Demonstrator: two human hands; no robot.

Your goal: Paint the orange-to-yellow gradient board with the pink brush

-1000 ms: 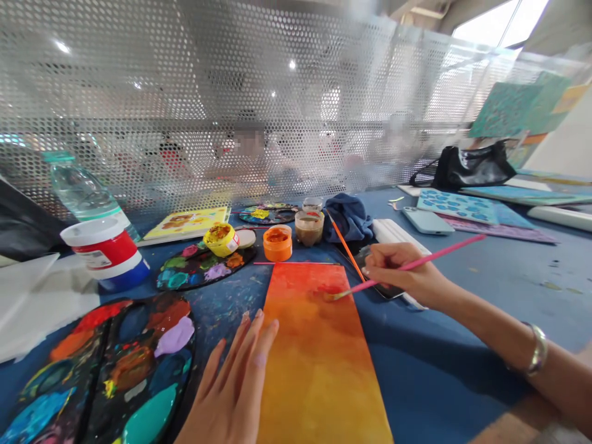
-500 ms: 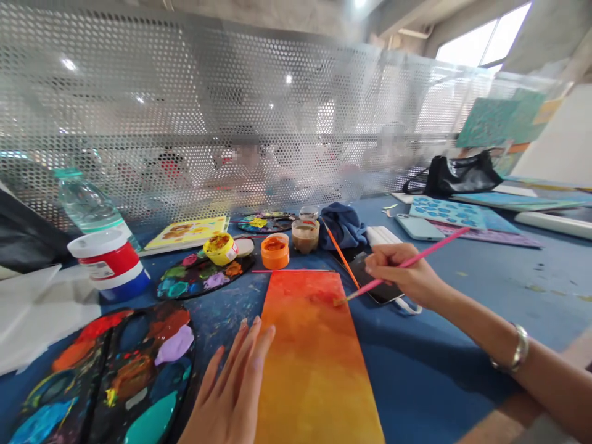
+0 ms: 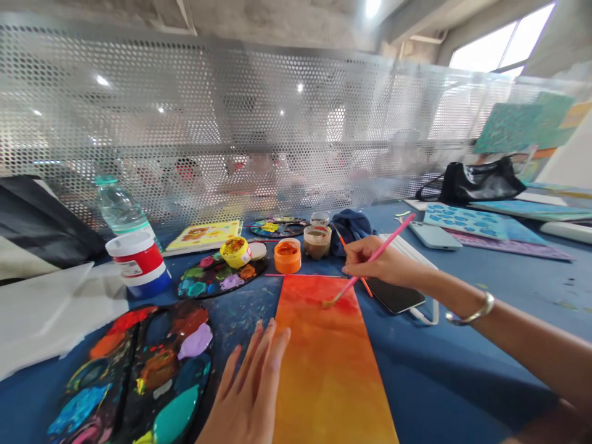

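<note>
A long canvas (image 3: 333, 370), painted from red at the far end to orange-yellow near me, lies on the blue table. My right hand (image 3: 372, 262) is closed around a pink paintbrush (image 3: 383, 245), whose bristles touch the red upper part of the canvas. Flat at the canvas's left edge rests my left hand (image 3: 254, 382), fingers spread and holding nothing. To its left is a large black palette (image 3: 127, 370) with blobs of many colours. Just beyond the canvas stand an open orange paint jar (image 3: 287, 256) and a cup of brownish water (image 3: 317, 242). Another thin pink brush (image 3: 305, 275) lies across the canvas's far edge.
A smaller palette (image 3: 222, 277) bears a yellow paint jar (image 3: 235, 251). At left stand a red, white and blue tub (image 3: 139, 264) and a water bottle (image 3: 121, 206). Right of the canvas lie a black phone (image 3: 396, 297) and a blue cloth (image 3: 351, 226). A perforated metal screen (image 3: 259, 123) rises behind.
My right hand has moved the brush tip left across the red part of the canvas. The view has shifted, so things appear further right. My left hand stays at the canvas edge.
</note>
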